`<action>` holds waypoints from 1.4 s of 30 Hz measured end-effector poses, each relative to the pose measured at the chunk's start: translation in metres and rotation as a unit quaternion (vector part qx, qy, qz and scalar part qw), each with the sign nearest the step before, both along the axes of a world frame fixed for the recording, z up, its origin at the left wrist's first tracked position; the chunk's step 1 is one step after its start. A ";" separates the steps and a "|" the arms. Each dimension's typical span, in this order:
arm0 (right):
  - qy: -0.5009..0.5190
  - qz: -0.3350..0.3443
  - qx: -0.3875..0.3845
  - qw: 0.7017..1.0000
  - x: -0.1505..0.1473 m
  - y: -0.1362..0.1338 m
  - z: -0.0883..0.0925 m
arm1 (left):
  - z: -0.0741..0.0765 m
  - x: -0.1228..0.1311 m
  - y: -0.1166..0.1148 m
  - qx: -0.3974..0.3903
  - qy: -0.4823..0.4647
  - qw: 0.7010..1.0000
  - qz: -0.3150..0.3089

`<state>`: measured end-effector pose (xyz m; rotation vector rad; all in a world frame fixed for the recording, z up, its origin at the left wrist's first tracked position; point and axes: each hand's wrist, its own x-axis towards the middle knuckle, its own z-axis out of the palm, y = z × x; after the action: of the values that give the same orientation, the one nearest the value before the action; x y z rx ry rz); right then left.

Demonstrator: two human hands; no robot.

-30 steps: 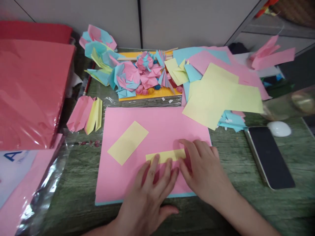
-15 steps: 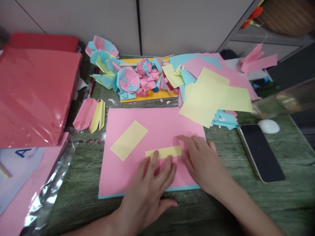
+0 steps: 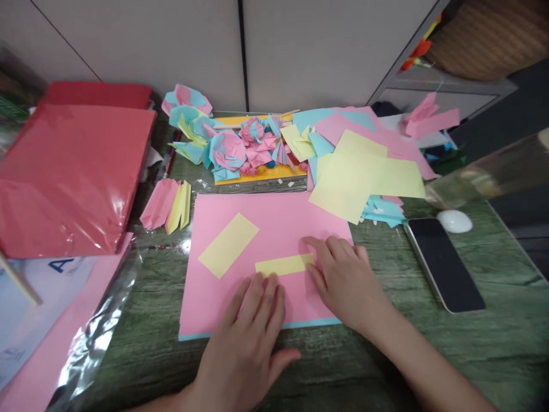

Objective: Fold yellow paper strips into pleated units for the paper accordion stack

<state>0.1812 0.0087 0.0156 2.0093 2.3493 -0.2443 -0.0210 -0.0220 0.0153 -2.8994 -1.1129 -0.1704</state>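
Note:
A narrow yellow paper strip (image 3: 285,264), apparently folded lengthwise, lies on a pink paper sheet (image 3: 240,315) with a blue edge beneath it. My left hand (image 3: 251,332) lies flat, its fingertips at the strip's lower edge and its thumb spread to the right. At the strip's right end is my right hand (image 3: 345,280); its thumb touches the lower corner, and the index finger stretches out above, apart from the thumb. A wider yellow paper rectangle (image 3: 229,246) rests tilted on the pink sheet, up and left of the strip.
Folded paper flowers (image 3: 229,149) crowd the back, beside loose yellow sheets (image 3: 355,177). Folded pink and yellow pieces (image 3: 167,206) sit left, near red plastic-wrapped packs (image 3: 77,177). To the right are a phone (image 3: 446,266), a white mouse-like object (image 3: 454,221) and a clear cylinder (image 3: 489,177).
My left fingers have drawn back from on top of the strip to its lower edge and come closer together. My right hand stays at the right end. The view has shifted slightly.

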 end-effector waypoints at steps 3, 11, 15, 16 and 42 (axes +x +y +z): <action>0.000 0.000 0.001 1.000 -0.001 0.000 -0.001 | 0.005 -0.002 -0.005 0.007 -0.017 0.999 0.033; -0.006 0.008 0.015 1.000 0.003 0.000 -0.004 | 0.010 0.004 -0.008 -0.018 -0.020 0.996 0.082; 0.015 0.013 0.009 1.000 0.011 0.000 -0.009 | 0.012 0.005 -0.004 -0.008 -0.019 0.997 0.080; 0.023 0.014 0.005 1.000 0.013 0.000 -0.010 | 0.012 0.004 -0.003 -0.005 -0.026 0.996 0.084; 0.257 0.150 -0.130 0.946 0.007 -0.002 0.006 | -0.015 -0.009 0.040 -0.094 -0.054 0.992 0.059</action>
<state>0.1879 0.0071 0.0211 1.5753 2.6771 -1.1132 -0.0298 0.0185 0.0003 -3.0050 -1.3871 -0.2350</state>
